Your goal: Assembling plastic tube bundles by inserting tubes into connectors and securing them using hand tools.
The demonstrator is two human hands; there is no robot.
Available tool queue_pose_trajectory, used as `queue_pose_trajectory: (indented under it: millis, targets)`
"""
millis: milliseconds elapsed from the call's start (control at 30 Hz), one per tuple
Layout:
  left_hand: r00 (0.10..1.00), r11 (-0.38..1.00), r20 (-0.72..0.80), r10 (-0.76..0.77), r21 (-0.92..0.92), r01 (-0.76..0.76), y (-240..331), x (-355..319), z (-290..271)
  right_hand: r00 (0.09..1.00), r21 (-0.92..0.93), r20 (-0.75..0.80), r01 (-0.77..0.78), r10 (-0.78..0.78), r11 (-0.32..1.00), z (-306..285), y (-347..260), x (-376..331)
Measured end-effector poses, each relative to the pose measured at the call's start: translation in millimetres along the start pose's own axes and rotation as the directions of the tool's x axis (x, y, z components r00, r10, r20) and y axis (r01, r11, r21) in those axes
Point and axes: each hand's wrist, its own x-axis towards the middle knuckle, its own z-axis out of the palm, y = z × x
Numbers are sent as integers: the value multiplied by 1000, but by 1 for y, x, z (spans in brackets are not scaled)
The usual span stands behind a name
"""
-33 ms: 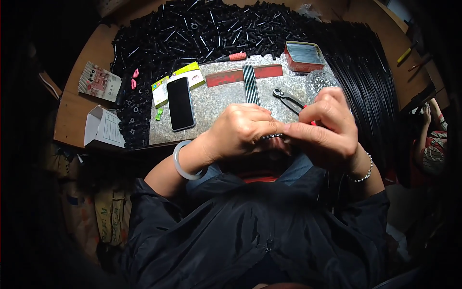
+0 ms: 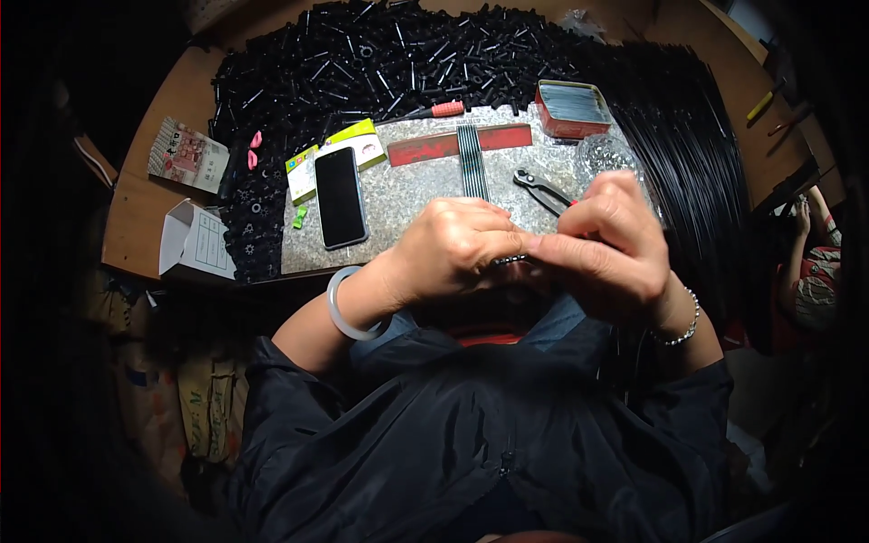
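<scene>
My left hand [image 2: 457, 240] is closed, knuckles up, over the near end of a flat row of thin dark rods [image 2: 472, 163]. The rods lie side by side across a worn red bar [image 2: 424, 148]. Under my left fingers, a line of small bright dots shows, probably the rod ends. My right hand [image 2: 615, 242] has curled fingers, and its thumb meets the left fingertips. What it pinches, if anything, is hidden. Black cutting pliers [image 2: 541, 190] with red on the handle lie just beyond my right hand.
A black phone [image 2: 340, 197] leans on a yellow-green box [image 2: 358, 143]. Heaped black tubular parts [image 2: 362, 63] fill the back, long black rods [image 2: 688, 127] the right. A red tin [image 2: 574, 110] stands near a clear plastic bag [image 2: 605, 156]. Another person's arm [image 2: 798, 244] shows far right.
My right hand has shifted very slightly left, its thumb still against the left fingertips. Otherwise the scene looks the same.
</scene>
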Motion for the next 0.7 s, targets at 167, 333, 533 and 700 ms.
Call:
queue_pose_trajectory:
  millis: [167,333,533,700]
  targets:
    - [1000,998,-6,21,-57,-21,0,1,-2,1000,68,-18,-11,13,998,4,-5,1]
    - [1000,1000,22,-11,-17,11,1,-1,-2,999,137,9,-32,31,990,3,-4,2]
    - [996,997,-74,57,-55,-61,-3,2,8,998,297,-30,-46,57,954,12,-8,3]
    - [988,997,141,-55,-53,63,-6,-3,3,759,857,-327,-12,562,515,21,-3,5]
